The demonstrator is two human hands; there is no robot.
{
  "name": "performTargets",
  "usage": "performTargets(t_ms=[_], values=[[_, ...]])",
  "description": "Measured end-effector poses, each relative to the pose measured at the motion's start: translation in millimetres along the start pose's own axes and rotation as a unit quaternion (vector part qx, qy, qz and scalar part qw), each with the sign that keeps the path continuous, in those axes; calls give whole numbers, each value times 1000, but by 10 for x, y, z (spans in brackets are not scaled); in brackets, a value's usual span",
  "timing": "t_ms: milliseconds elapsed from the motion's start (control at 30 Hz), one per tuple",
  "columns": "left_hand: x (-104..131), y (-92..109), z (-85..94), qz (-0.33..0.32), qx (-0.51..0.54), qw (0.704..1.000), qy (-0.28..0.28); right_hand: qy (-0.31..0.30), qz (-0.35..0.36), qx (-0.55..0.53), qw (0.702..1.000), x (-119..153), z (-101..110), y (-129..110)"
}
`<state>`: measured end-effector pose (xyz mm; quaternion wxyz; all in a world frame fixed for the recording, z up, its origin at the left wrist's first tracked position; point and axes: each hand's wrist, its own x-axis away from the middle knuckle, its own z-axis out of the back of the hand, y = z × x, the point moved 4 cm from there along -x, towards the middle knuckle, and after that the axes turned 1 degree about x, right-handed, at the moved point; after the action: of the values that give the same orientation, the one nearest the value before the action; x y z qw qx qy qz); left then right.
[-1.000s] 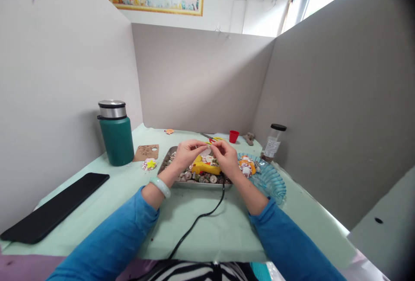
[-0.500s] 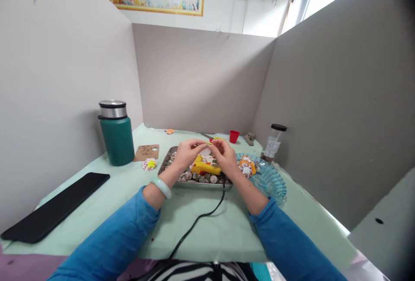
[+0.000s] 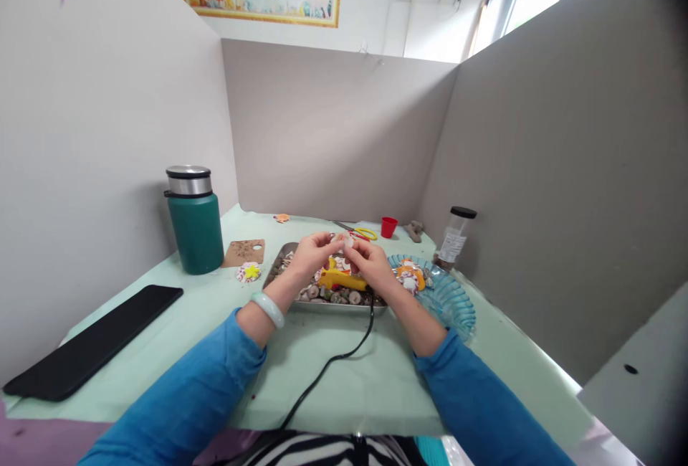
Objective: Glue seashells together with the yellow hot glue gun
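Green tabletop point(image 3: 370, 387): left hand point(image 3: 310, 255), right hand point(image 3: 373, 265) pinch whitish piece point(image 3: 342, 239), axis unclear; yellow tool point(image 3: 344, 280) lies crosswise, cord point(image 3: 355, 350) end right.

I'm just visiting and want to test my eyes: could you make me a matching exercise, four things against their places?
1. Pale piece
2. Red cup
3. Green flask
4. Yellow tool

A. Beside the brown card
B. Over the metal tray
C. Between left hand and right hand
D. Right of the scissors

Pairs: 1-C, 2-D, 3-A, 4-B
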<state>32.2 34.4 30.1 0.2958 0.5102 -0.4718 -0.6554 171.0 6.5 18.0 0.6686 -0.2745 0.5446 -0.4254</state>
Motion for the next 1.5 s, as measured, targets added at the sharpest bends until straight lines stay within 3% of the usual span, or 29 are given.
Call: performTargets(t_ms=[100,200,333,700,1400,1500], values=[[-10,-48,14,13,-5,1000,19,-4,-17,-12,1000,-10,-7,30],[-24,-78,40,19,-26,999,34,41,-18,-33,998,-26,34,52],[-31,-125,34,35,-41,998,15,100,-5,-50,994,-37,107,56],[-40,-119,12,34,-27,999,-22,91,7,-38,995,-32,118,57],[-45,-45,66,-13,-44,999,27,49,39,46,997,9,15,15],[-42,-59,48,-11,-54,998,24,66,36,35,997,9,34,6]])
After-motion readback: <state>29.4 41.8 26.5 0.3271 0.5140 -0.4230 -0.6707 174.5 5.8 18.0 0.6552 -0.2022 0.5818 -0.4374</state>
